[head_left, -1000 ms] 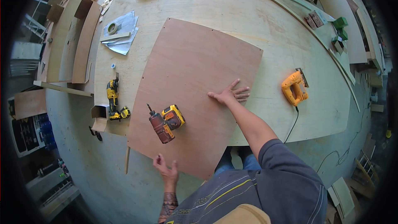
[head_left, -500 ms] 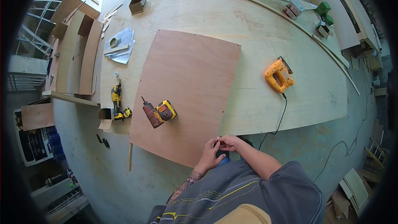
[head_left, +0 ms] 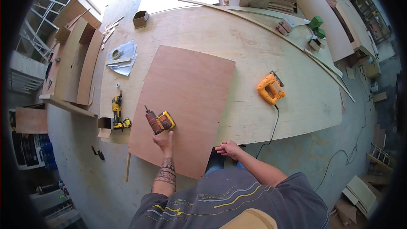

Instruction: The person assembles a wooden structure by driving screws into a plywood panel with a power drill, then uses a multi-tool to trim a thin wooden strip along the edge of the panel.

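My left hand (head_left: 164,142) is at the lower end of the red and yellow drill (head_left: 159,121), its fingers apart on or just over the reddish-brown plywood panel (head_left: 186,89). The drill lies on its side on that panel, bit pointing up and left. Near the panel's right front corner, my right hand (head_left: 229,149) hovers by the table edge with its fingers pinched together; what they hold is too small to make out. Under the panel is a large pale plywood sheet (head_left: 296,114).
An orange jigsaw (head_left: 271,89) with a black cord lies on the right. On the left are a yellow multi-tool (head_left: 117,112), an open carton (head_left: 104,128) and papers with a tape roll (head_left: 123,59). Long wooden strips (head_left: 271,34) and small boxes (head_left: 286,26) lie at the back right.
My hands have come apart. The left one has moved forward and left to the drill, while the right stays near the panel's corner. The view has shifted slightly.
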Available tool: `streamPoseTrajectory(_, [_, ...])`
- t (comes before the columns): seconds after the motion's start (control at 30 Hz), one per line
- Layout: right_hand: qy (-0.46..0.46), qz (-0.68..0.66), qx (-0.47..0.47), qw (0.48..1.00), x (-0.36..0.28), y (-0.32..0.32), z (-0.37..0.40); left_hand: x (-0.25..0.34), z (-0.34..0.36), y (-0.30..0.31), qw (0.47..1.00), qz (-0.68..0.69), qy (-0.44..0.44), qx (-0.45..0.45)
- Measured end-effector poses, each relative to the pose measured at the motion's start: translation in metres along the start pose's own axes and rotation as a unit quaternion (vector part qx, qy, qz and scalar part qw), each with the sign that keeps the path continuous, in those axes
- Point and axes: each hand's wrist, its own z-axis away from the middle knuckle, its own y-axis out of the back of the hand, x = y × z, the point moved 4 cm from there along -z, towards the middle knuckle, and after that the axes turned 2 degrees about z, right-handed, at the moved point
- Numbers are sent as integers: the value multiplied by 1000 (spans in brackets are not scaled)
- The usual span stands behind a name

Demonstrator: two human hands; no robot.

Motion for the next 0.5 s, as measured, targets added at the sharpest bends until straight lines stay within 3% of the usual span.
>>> streamPoseTrajectory(0.03, [5,-5,14,1000,-2,10,6,24,-16,6,996,47,-64,27])
streamPoseTrajectory(0.07, [16,11,39,999,-5,19,11,38,-32,5,996,55,-69,18])
streamPoseTrajectory(0.13, [34,43,82,995,-8,34,17,49,-54,-6,977,171,54,-116])
streamPoseTrajectory(0.17, [36,37,86,995,-7,44,16,49,-59,-14,978,200,30,-55])
streamPoseTrajectory(0.27, [109,-54,127,984,-21,64,9,56,-66,-24,980,172,-6,-102])
streamPoseTrajectory(0.33, [129,-219,107,961,-38,73,5,76,-43,-27,965,207,3,-160])
streamPoseTrajectory(0.4, [152,-281,74,945,-55,74,-7,104,-7,-27,935,232,56,-262])
streamPoseTrajectory(0.47, [153,-308,53,937,-70,69,-20,145,37,-30,852,319,153,-385])
streamPoseTrajectory(0.5, [156,-327,34,931,-78,65,-25,164,61,-33,826,337,201,-406])
